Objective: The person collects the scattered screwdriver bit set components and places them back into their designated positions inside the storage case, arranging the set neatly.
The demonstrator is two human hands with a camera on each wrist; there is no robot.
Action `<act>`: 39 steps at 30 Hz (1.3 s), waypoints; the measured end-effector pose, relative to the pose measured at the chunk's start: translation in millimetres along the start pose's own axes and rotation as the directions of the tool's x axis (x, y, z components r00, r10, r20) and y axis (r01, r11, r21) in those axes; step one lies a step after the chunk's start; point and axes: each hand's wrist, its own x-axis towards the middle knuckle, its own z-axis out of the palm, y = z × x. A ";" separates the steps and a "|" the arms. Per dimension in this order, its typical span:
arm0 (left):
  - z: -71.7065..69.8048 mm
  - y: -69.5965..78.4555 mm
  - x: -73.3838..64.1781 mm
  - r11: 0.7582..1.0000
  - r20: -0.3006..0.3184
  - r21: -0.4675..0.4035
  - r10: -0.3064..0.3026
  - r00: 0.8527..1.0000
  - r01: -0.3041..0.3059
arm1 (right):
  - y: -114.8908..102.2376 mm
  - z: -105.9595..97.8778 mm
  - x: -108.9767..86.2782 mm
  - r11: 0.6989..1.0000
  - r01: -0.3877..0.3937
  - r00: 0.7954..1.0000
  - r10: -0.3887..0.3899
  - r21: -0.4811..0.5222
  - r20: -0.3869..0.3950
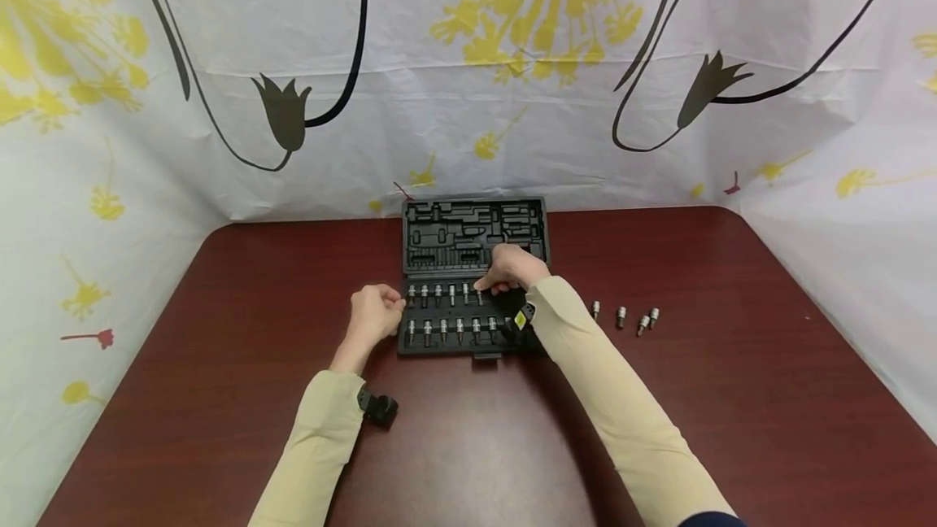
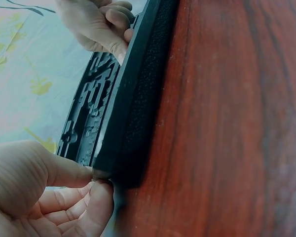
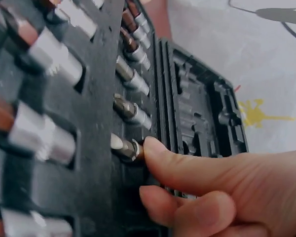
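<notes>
the left hand (image 1: pixel 376 311) pinches the left edge of an open black case (image 1: pixel 442 274) between thumb and fingers. the case lies on the bench (image 1: pixel 476 446), lid raised at the back, two rows of bits (image 1: pixel 459 328) in its near half. the right hand (image 1: pixel 512 267) has its thumb against a far-row bit (image 3: pixel 126 146), its other fingers curled; whether they grip it i cannot tell. farther right, four loose bits (image 1: pixel 621 316) lie on the bench.

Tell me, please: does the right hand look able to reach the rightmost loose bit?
Probably yes: the rightmost loose bit lies uncovered on the table, clear of the sleeve, though the right hand touches another bit in the case.
</notes>
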 end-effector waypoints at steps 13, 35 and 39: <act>0.2 2.6 -0.9 1.000 0.008 0.005 0.008 1.000 -0.008 | 34.5 -10.3 -22.2 0.932 0.087 0.995 -0.065 0.352 -0.075; -1.9 1.5 -3.4 1.000 0.001 0.016 0.025 1.000 -0.025 | 83.7 -17.3 -54.4 0.910 0.131 0.984 -0.072 0.393 -0.161; -1.8 0.1 -3.2 0.999 0.011 0.023 0.021 1.000 -0.021 | 92.8 -19.4 -58.9 0.913 0.129 0.984 -0.069 0.387 -0.163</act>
